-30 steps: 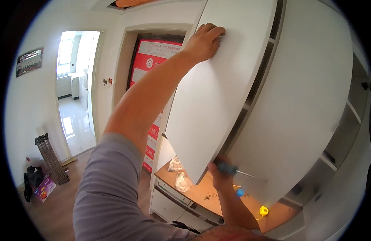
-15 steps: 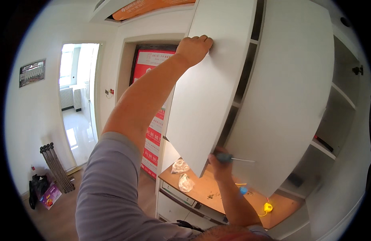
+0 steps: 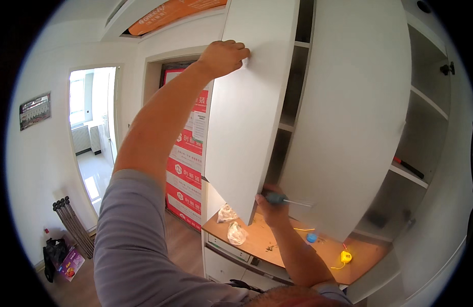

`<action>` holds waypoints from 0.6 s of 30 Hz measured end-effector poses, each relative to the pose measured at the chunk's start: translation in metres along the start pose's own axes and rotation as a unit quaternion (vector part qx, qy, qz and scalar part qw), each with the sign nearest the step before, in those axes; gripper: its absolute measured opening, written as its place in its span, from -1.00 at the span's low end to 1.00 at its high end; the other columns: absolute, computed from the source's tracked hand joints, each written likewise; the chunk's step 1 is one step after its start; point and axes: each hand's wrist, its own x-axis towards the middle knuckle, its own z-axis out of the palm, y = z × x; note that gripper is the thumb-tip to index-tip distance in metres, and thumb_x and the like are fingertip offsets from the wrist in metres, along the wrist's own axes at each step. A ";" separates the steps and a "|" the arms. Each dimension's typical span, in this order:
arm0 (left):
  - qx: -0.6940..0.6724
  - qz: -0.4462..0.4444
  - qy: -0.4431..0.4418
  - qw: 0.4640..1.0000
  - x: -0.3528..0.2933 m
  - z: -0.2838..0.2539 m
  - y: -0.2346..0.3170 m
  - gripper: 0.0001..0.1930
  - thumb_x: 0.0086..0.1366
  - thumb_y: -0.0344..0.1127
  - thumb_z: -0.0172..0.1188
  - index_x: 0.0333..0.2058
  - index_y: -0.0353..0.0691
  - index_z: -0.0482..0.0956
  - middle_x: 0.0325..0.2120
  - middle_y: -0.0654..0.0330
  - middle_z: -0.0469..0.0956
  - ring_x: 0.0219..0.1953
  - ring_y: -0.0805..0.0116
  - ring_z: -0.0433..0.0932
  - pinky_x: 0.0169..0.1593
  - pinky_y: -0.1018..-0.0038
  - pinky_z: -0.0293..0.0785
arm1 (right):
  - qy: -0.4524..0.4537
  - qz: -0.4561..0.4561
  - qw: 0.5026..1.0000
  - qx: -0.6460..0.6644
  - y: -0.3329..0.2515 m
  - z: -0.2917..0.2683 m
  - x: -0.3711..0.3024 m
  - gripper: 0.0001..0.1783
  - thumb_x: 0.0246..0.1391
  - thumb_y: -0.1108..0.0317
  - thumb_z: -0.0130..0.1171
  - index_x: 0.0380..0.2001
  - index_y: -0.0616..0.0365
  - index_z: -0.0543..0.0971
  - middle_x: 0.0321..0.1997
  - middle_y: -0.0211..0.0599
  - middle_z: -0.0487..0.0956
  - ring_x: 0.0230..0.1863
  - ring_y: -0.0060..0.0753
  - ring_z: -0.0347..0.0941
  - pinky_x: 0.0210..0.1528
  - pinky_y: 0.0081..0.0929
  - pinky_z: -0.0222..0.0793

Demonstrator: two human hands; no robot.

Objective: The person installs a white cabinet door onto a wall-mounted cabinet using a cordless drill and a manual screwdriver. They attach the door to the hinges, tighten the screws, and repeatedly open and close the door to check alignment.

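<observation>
A tall white cabinet door [image 3: 246, 123] stands ajar in front of me. High on its face, my left hand [image 3: 224, 58] presses with curled fingers; what they close on, if anything, is hidden. Lower down, my right hand [image 3: 272, 207] is wrapped round the dark handle of a screwdriver [image 3: 276, 198], whose thin metal shaft points right. The thumb of that hand lies near the door's lower right edge. Further right hangs a second white door [image 3: 349, 112], with a dark gap between the two.
Below, a wooden countertop [image 3: 262, 243] bears crumpled plastic bags [image 3: 237, 234], a blue round item [image 3: 311, 238] and a yellow tape measure [image 3: 345, 256]. Open shelves [image 3: 431, 102] at right hold a red-and-black tool [image 3: 408, 167]. Folded metal legs [image 3: 72, 227] lean at the left wall.
The view has turned a little, so doors and countertop appear further left. Both hands keep their places on the door, and the screwdriver stays in my right hand.
</observation>
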 end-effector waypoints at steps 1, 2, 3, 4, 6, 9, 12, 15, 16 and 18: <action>0.003 0.004 -0.015 1.000 -0.001 -0.001 -0.001 -0.81 0.20 -0.34 0.23 -0.18 -0.09 0.57 -0.26 0.33 0.59 -0.15 0.29 0.61 -0.16 0.29 0.62 | 0.002 -0.003 1.000 -0.023 0.001 -0.001 -0.001 -0.67 0.15 0.50 0.30 -0.02 0.30 0.53 -0.17 -0.29 0.63 -0.21 -0.55 0.53 -0.14 -0.53 0.51; -0.018 -0.020 0.019 0.999 -0.004 0.001 -0.002 -0.81 0.21 -0.34 0.23 -0.18 -0.09 0.58 -0.25 0.33 0.60 -0.13 0.29 0.61 -0.16 0.29 0.62 | -0.010 -0.018 1.000 -0.019 0.000 -0.002 -0.001 -0.66 0.14 0.51 0.32 -0.02 0.29 0.53 -0.16 -0.29 0.63 -0.18 -0.54 0.53 -0.11 -0.53 0.50; -0.039 -0.044 0.052 0.997 -0.007 0.006 -0.001 -0.80 0.21 -0.34 0.23 -0.17 -0.10 0.58 -0.23 0.33 0.61 -0.11 0.29 0.61 -0.16 0.29 0.63 | 0.001 -0.018 0.999 -0.027 0.002 -0.005 0.000 -0.66 0.14 0.51 0.32 -0.02 0.29 0.53 -0.16 -0.29 0.63 -0.18 -0.54 0.53 -0.11 -0.53 0.50; -0.058 -0.068 0.085 0.992 -0.009 0.006 0.000 -0.80 0.21 -0.34 0.23 -0.17 -0.10 0.58 -0.21 0.32 0.61 -0.09 0.29 0.61 -0.15 0.29 0.63 | 0.011 -0.018 0.999 -0.033 0.006 -0.006 0.000 -0.66 0.14 0.51 0.32 -0.02 0.28 0.52 -0.16 -0.30 0.63 -0.18 -0.55 0.53 -0.11 -0.54 0.50; -0.035 -0.040 0.149 0.987 -0.008 0.010 0.003 -0.80 0.21 -0.34 0.24 -0.17 -0.10 0.59 -0.22 0.31 0.63 -0.12 0.27 0.63 -0.16 0.29 0.63 | 0.020 -0.012 0.999 -0.033 0.007 -0.007 0.000 -0.66 0.14 0.51 0.32 -0.01 0.28 0.52 -0.16 -0.30 0.63 -0.18 -0.55 0.53 -0.11 -0.54 0.49; -0.011 -0.053 0.104 0.993 -0.004 0.010 0.009 -0.80 0.22 -0.36 0.21 -0.16 -0.09 0.59 -0.25 0.28 0.65 -0.16 0.24 0.65 -0.17 0.27 0.62 | 0.021 -0.008 1.000 -0.014 0.004 -0.007 0.001 -0.66 0.15 0.51 0.31 -0.01 0.29 0.53 -0.21 -0.34 0.62 -0.24 -0.59 0.51 -0.17 -0.57 0.48; 0.043 -0.061 -0.024 0.997 0.009 -0.001 0.010 -0.85 0.21 -0.39 0.17 -0.24 -0.11 0.62 -0.30 0.23 0.66 -0.21 0.20 0.67 -0.20 0.24 0.61 | 0.037 -0.038 0.999 -0.001 0.000 0.001 0.001 -0.68 0.17 0.50 0.32 -0.02 0.31 0.56 -0.29 -0.39 0.60 -0.34 -0.66 0.47 -0.27 -0.64 0.45; 0.066 -0.053 -0.111 0.990 0.019 -0.010 0.014 -0.89 0.19 -0.38 0.15 -0.35 -0.12 0.65 -0.35 0.20 0.66 -0.25 0.17 0.68 -0.23 0.23 0.60 | 0.051 -0.054 0.997 -0.022 0.006 -0.004 0.000 -0.69 0.16 0.51 0.31 -0.02 0.30 0.56 -0.30 -0.40 0.60 -0.36 -0.67 0.46 -0.29 -0.65 0.45; 0.067 -0.050 -0.134 0.987 0.020 -0.014 0.017 -0.89 0.18 -0.38 0.14 -0.39 -0.13 0.66 -0.37 0.18 0.66 -0.25 0.16 0.68 -0.25 0.23 0.60 | 0.053 -0.042 0.998 -0.020 0.003 -0.005 0.001 -0.69 0.16 0.51 0.31 -0.02 0.30 0.56 -0.30 -0.40 0.60 -0.36 -0.67 0.46 -0.30 -0.65 0.44; 0.071 -0.066 -0.174 0.980 0.021 -0.023 0.020 -0.87 0.19 -0.35 0.13 -0.37 -0.13 0.67 -0.35 0.17 0.67 -0.24 0.14 0.68 -0.23 0.22 0.60 | 0.049 -0.029 0.998 -0.016 0.002 -0.002 0.002 -0.70 0.16 0.52 0.31 -0.03 0.30 0.57 -0.31 -0.40 0.60 -0.36 -0.67 0.46 -0.31 -0.65 0.45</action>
